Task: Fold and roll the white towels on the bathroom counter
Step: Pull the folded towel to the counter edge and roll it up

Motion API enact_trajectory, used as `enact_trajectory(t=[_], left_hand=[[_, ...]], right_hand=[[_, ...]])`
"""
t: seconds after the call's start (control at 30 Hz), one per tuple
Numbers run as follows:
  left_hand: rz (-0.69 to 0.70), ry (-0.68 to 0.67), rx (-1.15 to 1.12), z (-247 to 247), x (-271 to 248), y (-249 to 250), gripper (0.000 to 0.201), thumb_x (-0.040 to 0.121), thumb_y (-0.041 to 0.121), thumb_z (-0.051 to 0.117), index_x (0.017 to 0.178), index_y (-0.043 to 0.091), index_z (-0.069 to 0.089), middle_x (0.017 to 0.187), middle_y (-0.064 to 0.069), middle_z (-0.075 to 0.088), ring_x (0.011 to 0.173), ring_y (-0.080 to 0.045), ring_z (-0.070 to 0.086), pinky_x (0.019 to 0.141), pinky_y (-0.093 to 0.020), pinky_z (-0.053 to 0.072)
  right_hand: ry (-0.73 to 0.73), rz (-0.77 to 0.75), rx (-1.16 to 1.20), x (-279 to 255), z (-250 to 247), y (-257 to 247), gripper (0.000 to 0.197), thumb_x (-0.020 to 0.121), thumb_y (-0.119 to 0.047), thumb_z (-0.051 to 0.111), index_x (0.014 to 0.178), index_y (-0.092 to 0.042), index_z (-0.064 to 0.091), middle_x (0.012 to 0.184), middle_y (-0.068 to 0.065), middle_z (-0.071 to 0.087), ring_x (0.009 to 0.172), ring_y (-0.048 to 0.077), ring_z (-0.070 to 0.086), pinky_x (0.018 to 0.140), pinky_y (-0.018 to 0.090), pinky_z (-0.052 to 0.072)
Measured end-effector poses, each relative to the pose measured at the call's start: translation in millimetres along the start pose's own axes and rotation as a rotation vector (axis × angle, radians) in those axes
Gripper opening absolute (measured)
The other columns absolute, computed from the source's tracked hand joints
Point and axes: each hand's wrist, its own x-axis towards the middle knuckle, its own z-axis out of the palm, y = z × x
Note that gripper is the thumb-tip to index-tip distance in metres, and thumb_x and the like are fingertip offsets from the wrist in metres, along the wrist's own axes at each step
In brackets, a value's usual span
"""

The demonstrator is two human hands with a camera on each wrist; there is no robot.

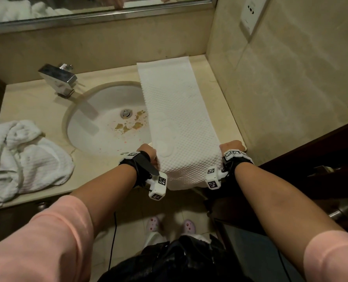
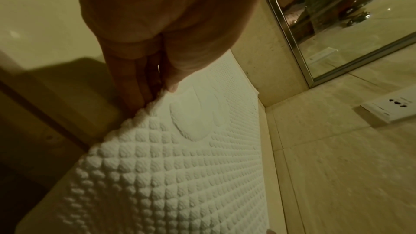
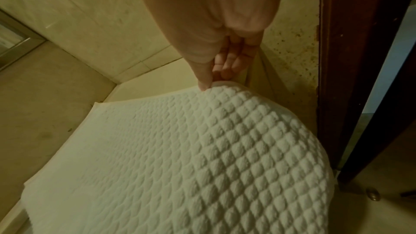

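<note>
Both hands (image 1: 189, 151) — towel (image 1: 179, 110) edges pinched

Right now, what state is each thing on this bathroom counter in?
Long towel: folded narrow, flat, near end lifted.
Left hand: pinches the towel's left edge.
Right hand: pinches its right edge.
Other towels: crumpled, unfolded.
Sink: stained, partly covered by the towel.
Tap: no water running.

You find no readable words, brands or numbers here. The only signs are the black-and-white square code markers (image 1: 162, 181) on your wristbands, just behind each hand, and they carry patterns only, no letters or digits you can read.
</note>
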Motion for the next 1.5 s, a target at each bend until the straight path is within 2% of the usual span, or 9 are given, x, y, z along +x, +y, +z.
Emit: enact_trajectory(t=[0.13,0.33,0.5,0.63,0.77,0.87,0.97,1.37,1.5], left_hand=[[0.013,-0.001,0.102,3.5,-8.2,-2.9,0.022,0.081,0.009,0.059,0.097,-0.003,0.067,0.105,-0.021,0.068,0.083,-0.03,0.066,0.081,-0.043,0.055],[0.025,-0.074,0.23,3.6,-19.5,-4.4,0.024,0.081,0.029,0.072,0.071,0.014,0.057,0.075,-0.006,0.064,0.075,-0.025,0.063,0.071,-0.03,0.052],[-0.129,-0.241,0.136,-4.3,-23.5,-18.4,0.009,0.081,0.002,0.067,0.077,0.002,0.058,0.067,-0.012,0.059,0.068,-0.026,0.059,0.082,-0.037,0.051],[-0.22,-0.408,0.102,-6.3,-32.4,-42.6,0.021,0.095,0.012,0.055,0.111,-0.001,0.06,0.078,-0.01,0.066,0.076,-0.023,0.06,0.096,-0.04,0.045],[-0.263,-0.481,-0.076,13.8,-35.9,-67.5,0.03,0.098,0.02,0.051,0.124,0.006,0.047,0.094,-0.011,0.062,0.078,-0.022,0.056,0.074,-0.033,0.052],[-0.195,-0.438,-0.139,27.4,-29.5,-78.6,0.043,0.1,0.02,0.047,0.141,0.01,0.04,0.14,-0.005,0.045,0.12,-0.026,0.05,0.086,-0.029,0.045],[-0.151,-0.398,-0.173,39.3,-22.5,-85.4,0.049,0.097,0.02,0.052,0.144,0.012,0.037,0.151,-0.005,0.034,0.138,-0.025,0.034,0.103,-0.037,0.036],[-0.044,-0.458,-0.159,64.2,-21.8,-82.1,0.057,0.093,0.026,0.057,0.145,0.018,0.034,0.148,0.002,0.038,0.135,-0.02,0.035,0.105,-0.032,0.027],[-0.056,-0.562,-0.355,62.8,-23.5,-91.5,0.045,0.097,0.018,0.051,0.14,0.015,0.04,0.141,-0.003,0.047,0.105,-0.015,0.055,0.09,-0.029,0.041]], right_hand=[[0.027,-0.004,0.006,-1.9,-2.0,9.6,0.034,0.086,-0.035,0.064,0.091,-0.002,0.061,0.111,0.018,0.067,0.087,0.03,0.059,0.067,0.028,0.04],[-0.007,-0.002,0.148,-21.1,17.7,42.4,0.055,0.095,-0.05,0.044,0.106,0.001,0.061,0.108,0.016,0.064,0.096,0.032,0.061,0.075,0.03,0.039],[-0.076,0.0,0.438,-27.0,40.1,58.2,0.049,0.098,-0.05,0.039,0.117,-0.006,0.05,0.104,0.009,0.057,0.092,0.024,0.053,0.084,0.032,0.042],[-0.09,-0.008,0.491,-26.5,49.7,71.3,0.053,0.096,-0.05,0.04,0.12,-0.005,0.054,0.114,0.012,0.062,0.098,0.027,0.057,0.092,0.037,0.047],[-0.118,0.029,0.429,-27.2,47.7,84.6,0.054,0.094,-0.047,0.044,0.124,-0.003,0.056,0.119,0.015,0.061,0.108,0.032,0.057,0.098,0.04,0.044],[-0.151,0.017,0.309,-23.6,46.5,97.7,0.053,0.091,-0.048,0.048,0.12,-0.006,0.06,0.118,0.015,0.063,0.106,0.033,0.059,0.096,0.041,0.046],[-0.171,-0.004,0.21,-31.1,43.4,104.5,0.04,0.09,-0.039,0.054,0.111,-0.005,0.06,0.112,0.014,0.063,0.098,0.031,0.059,0.089,0.038,0.048],[-0.161,-0.056,0.145,-58.1,26.2,116.5,0.046,0.095,-0.045,0.049,0.105,-0.001,0.057,0.105,0.014,0.061,0.1,0.032,0.059,0.084,0.035,0.043],[-0.271,0.081,0.275,-62.7,20.8,116.0,0.057,0.085,-0.053,0.06,0.114,-0.004,0.063,0.109,0.01,0.068,0.1,0.031,0.064,0.095,0.042,0.049]])
